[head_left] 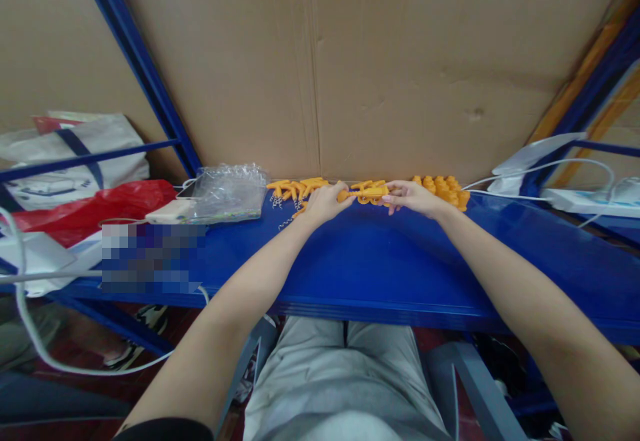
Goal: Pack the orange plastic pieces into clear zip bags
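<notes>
Orange part [367, 192] lengthwise left-right, horizontal

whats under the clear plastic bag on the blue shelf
The clear plastic bag lies on the blue shelf, partly over a white device. The crinkled plastic hides whatever else is beneath.

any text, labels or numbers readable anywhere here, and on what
None can be read.
White bag at the left: blue printing, too blurred to read.
Patch on the blue shelf at the left: pixelated, unreadable.
Clear plastic bag, cardboard backing and the orange plastic piece held between the left hand and right hand: no lettering visible.
</notes>
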### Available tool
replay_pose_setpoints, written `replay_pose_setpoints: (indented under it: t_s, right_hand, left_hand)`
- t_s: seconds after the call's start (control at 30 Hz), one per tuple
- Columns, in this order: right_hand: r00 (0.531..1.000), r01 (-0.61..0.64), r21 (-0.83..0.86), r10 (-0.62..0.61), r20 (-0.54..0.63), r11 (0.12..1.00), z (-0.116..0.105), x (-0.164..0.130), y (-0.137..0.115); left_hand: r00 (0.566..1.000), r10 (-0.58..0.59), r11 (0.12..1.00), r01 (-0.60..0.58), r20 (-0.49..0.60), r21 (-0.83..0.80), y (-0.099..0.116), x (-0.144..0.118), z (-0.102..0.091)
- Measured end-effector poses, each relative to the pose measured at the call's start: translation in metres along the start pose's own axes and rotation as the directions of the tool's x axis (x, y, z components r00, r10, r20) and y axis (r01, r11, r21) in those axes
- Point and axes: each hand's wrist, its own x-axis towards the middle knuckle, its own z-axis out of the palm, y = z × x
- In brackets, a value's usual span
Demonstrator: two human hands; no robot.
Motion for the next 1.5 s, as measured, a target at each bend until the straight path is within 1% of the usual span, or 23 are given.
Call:
replay_pose_setpoints:
  t_s: [0.23,0.43,0.63,0.73,0.83,0.93,1.07,1.2,1.33,1.5]
  right_hand:
    - [1.0,0.006,-0.034,-0.007,-0.025,0.999,0.0,-0.004,-0.009]
    - [0.999,-0.029,-0.031,0.028,-0.038,0.999,0.002,-0.007,-0.017]
    - [0.997,-0.057,0.016,0.058,-0.059,0.998,0.006,-0.007,-0.016]
    - [0.998,-0.057,-0.005,0.057,-0.032,0.998,0.003,-0.007,-0.015]
    - [0.999,-0.04,-0.045,0.04,0.004,0.998,0.0,-0.006,-0.015]
    - [0.999,0.017,-0.035,-0.019,-0.045,0.999,-0.001,-0.004,-0.013]
    - [0.992,0.084,-0.049,-0.089,-0.091,0.995,0.0,-0.002,-0.012]
    - [0.984,0.1,-0.07,-0.109,-0.142,0.993,0.002,-0.003,-0.017]
    - [0.988,0.082,-0.079,-0.092,-0.123,0.993,0.003,-0.007,-0.023]
    - [0.989,0.014,0.05,-0.007,-0.144,0.999,0.008,-0.006,-0.021]
  left_hand:
    - [1.0,-0.003,1.0,0.003,-0.009,0.002,0.003,-0.001,-0.001]
    - [1.0,0.011,1.0,-0.011,-0.021,-0.001,0.005,-0.001,-0.002]
    - [0.998,0.04,0.999,-0.04,-0.049,-0.002,0.003,0.0,-0.001]
    - [0.997,0.056,0.997,-0.058,-0.051,-0.05,0.0,0.001,0.0]
    - [0.998,0.059,0.99,-0.062,-0.027,-0.123,-0.003,0.003,0.003]
    - [0.999,0.046,0.982,-0.046,-0.001,-0.183,-0.003,0.005,0.004]
    - [0.999,0.043,0.978,-0.04,0.011,-0.206,-0.002,0.004,0.002]
    - [0.998,0.054,0.984,-0.055,-0.013,-0.171,-0.001,0.003,-0.001]
    - [0.996,0.069,0.994,-0.073,-0.05,-0.079,0.0,0.002,-0.003]
    - [0.995,0.09,0.996,-0.09,-0.043,0.014,0.004,0.002,-0.008]
